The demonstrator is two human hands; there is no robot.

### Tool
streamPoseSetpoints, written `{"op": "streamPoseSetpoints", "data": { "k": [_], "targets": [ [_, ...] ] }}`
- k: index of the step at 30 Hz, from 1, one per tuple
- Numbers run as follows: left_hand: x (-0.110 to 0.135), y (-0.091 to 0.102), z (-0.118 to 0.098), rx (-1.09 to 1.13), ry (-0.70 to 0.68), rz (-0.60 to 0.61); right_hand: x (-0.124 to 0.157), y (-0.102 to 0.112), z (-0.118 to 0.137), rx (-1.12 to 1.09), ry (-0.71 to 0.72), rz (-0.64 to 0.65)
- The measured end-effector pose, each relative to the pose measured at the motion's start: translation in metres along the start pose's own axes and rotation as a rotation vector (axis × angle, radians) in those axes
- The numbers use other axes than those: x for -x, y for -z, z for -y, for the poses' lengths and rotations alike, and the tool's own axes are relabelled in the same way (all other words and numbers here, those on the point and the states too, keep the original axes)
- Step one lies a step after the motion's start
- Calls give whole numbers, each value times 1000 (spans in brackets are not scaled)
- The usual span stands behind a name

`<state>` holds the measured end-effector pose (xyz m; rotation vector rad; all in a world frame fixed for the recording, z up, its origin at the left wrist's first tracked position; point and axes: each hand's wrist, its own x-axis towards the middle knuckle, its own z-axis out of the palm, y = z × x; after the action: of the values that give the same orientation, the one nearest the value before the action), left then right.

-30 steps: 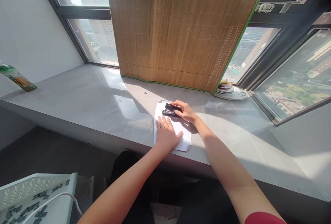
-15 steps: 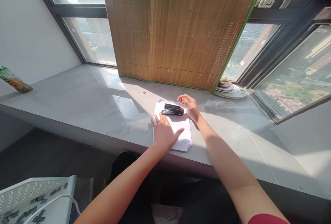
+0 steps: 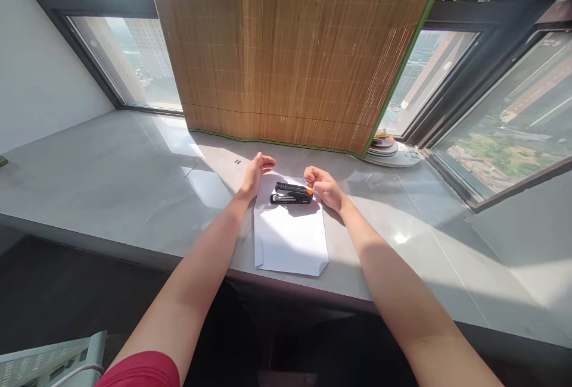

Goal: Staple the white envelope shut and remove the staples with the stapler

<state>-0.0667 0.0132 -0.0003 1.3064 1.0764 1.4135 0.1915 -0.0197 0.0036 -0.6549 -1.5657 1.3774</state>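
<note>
A black stapler (image 3: 291, 194) with an orange patch at its right end lies on white paper (image 3: 288, 241) on the grey sill. The paper's lower right corner is curled or folded. At the upper left edge of the paper is my left hand (image 3: 257, 174), on its side, with fingers stretched out toward the right. My right hand (image 3: 326, 187) rests by the upper right corner, close to the stapler's orange end. Its fingers are curled in, and whether anything sits inside them is hidden.
A bamboo blind (image 3: 286, 53) with green edging hangs behind the sill (image 3: 111, 184). Stacked plates (image 3: 383, 147) stand at the back right beside the window. Two small dark bits (image 3: 238, 162) lie left of the paper. A pale perforated chair (image 3: 49, 360) is at the lower left.
My left hand has lifted off the paper's middle and moved up to its upper left edge. My right hand's fingers have curled in more. The view has shifted slightly.
</note>
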Motion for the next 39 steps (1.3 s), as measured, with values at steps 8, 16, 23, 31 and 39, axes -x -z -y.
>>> {"op": "streamPoseSetpoints", "data": {
  "k": [8,16,23,31,39],
  "targets": [
    [-4,-5,5,-113,-14,-3,1,5,5,-43,-122,128],
    [0,-9,-3,-111,-4,-10,2,6,13,16,-96,144],
    [-2,-9,1,-118,-22,1,2,7,10,-10,-112,160],
    [-2,-9,2,-116,-20,-13,2,8,9,-35,-99,147],
    [-3,-9,3,-97,-21,-11,3,6,11,-53,-141,159]
  ]
}}
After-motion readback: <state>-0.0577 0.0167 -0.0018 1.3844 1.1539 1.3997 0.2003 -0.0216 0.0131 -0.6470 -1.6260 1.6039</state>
